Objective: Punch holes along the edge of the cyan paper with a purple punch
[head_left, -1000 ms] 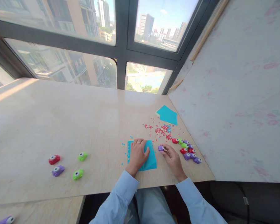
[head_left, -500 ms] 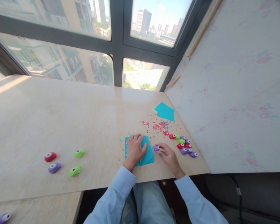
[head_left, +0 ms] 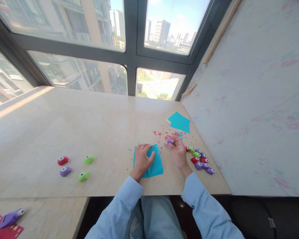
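My left hand [head_left: 144, 158] lies on a blue sheet of paper [head_left: 157, 167], fingers lowered and thumb apart, pressing it to the table. A crease runs down the sheet, and small holes line its edges. In my right hand [head_left: 178, 153] is a small purple paper punch [head_left: 169, 141], held between thumb and fingers above the table, right of the sheet. Tiny blue cut-outs are scattered along the sheet's left side. Close by on the right sits a cluster of red, green and purple punches [head_left: 198, 166].
Behind my right hand lie red paper bits [head_left: 158, 133] and more blue paper [head_left: 180, 122]. Farther left stand a red punch [head_left: 62, 160], a purple punch [head_left: 65, 171] and two green punches [head_left: 83, 176]. A larger purple punch [head_left: 11, 219] rests on red punched paper [head_left: 18, 230].
My right hand has lifted away from the sheet's right edge and moved up toward the red bits, turning the purple punch. My left hand stays on the paper. The view has shifted slightly.
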A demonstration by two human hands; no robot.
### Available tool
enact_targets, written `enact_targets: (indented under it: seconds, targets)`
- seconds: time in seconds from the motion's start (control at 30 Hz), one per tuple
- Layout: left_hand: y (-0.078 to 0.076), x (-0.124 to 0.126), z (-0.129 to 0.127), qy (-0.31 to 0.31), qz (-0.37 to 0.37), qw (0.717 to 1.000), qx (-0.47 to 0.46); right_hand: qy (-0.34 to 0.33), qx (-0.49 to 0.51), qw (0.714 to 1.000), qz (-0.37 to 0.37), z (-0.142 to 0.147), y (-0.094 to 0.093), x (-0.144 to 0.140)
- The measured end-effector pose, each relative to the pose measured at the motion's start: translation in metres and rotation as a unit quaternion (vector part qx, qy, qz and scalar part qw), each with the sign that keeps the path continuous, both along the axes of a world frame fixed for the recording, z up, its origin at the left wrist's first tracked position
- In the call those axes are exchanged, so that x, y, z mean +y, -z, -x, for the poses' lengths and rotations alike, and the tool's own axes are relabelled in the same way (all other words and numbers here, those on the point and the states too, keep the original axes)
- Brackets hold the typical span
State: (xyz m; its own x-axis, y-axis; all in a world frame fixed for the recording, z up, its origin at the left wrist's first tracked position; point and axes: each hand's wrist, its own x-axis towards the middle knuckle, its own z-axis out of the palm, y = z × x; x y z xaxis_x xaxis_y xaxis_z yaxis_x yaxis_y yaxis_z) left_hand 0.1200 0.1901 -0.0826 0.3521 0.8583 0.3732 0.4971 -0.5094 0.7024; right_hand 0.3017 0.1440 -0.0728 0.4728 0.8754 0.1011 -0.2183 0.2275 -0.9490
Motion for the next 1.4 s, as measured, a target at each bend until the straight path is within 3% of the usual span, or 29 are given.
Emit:
enact_targets:
  seconds: [0.1, 0.13, 0.17, 0.27, 0.33, 0.5, 0.63, 0.77, 0.93, 1.4]
  targets:
    - [0.001, 0.001, 0.0, 0.007, -0.007, 1.0, -0.001, -0.127, 0.065, 0.989, 0.045, 0.003, -0.003, -0.007]
    - [0.001, 0.001, 0.0, 0.008, -0.008, 1.0, -0.001, -0.138, 0.06, 0.987, 0.055, 0.005, -0.001, -0.008]
    - [0.001, 0.001, 0.0, 0.008, -0.008, 1.0, -0.001, -0.119, 0.036, 0.991, 0.055, 0.006, 0.001, -0.009]
    - [0.0, 0.001, 0.001, 0.009, -0.002, 1.0, 0.0, 0.024, -0.076, 0.997, 0.012, 0.007, 0.009, -0.006]
    - [-0.001, 0.0, 0.001, 0.01, 0.003, 1.0, 0.004, 0.055, -0.127, 0.99, 0.002, 0.005, 0.014, -0.006]
    - [-0.005, -0.001, 0.0, 0.006, 0.01, 1.0, 0.025, -0.064, -0.258, 0.963, 0.044, -0.007, 0.016, -0.02]
    - [-0.006, -0.002, -0.001, 0.007, 0.005, 0.998, 0.056, -0.091, -0.373, 0.921, 0.062, -0.017, 0.012, -0.035]
    - [-0.007, -0.003, -0.001, 0.015, -0.003, 0.998, 0.061, -0.127, -0.393, 0.909, 0.047, -0.017, 0.011, -0.037]
    - [-0.007, -0.004, -0.001, 0.013, -0.004, 0.998, 0.069, -0.133, -0.407, 0.904, 0.009, -0.014, 0.014, -0.033]
    - [-0.005, -0.003, -0.003, 0.01, 0.016, 0.997, 0.072, -0.123, -0.434, 0.892, 0.014, -0.01, 0.023, -0.03]
